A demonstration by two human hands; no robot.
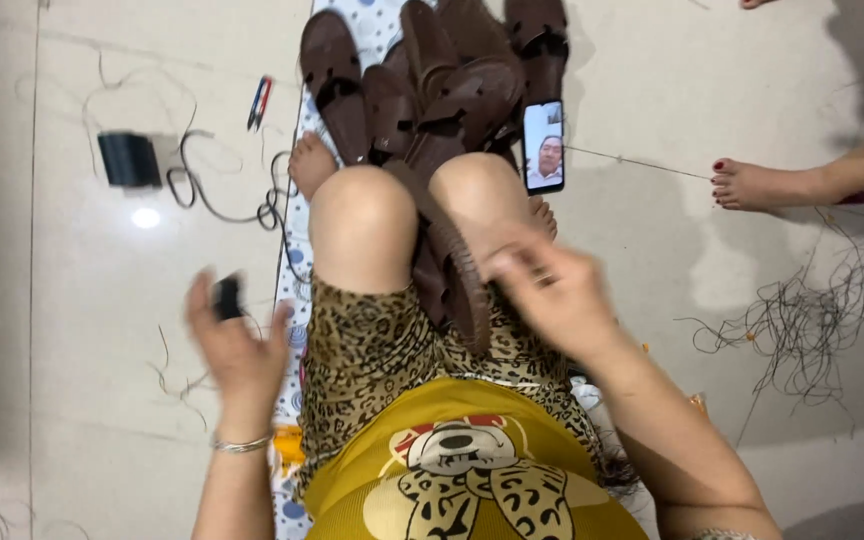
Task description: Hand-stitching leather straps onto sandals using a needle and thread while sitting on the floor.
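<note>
1. Pale tiled floor (102,420), glossy, with a bright light spot near the left.
2. Patterned white-and-blue mat (292,230) spread down the middle of the floor.
3. Pile of brown leather sandals (422,90) at the far end of the mat, overlapping one another.
4. Smartphone (543,146) with lit screen just right of the sandals, leaning against the pile.
5. Dark spool of thread (129,159) at left, directly on the tiles.
6. Black cord (202,190) curling from beside the spool toward the mat edge.
7. Red-and-blue pens (260,102) near the mat's left edge.
8. Tangle of dark thread scraps (812,310) at right.
9. Another person's bare foot (752,185) resting on the tiles at right.
</note>
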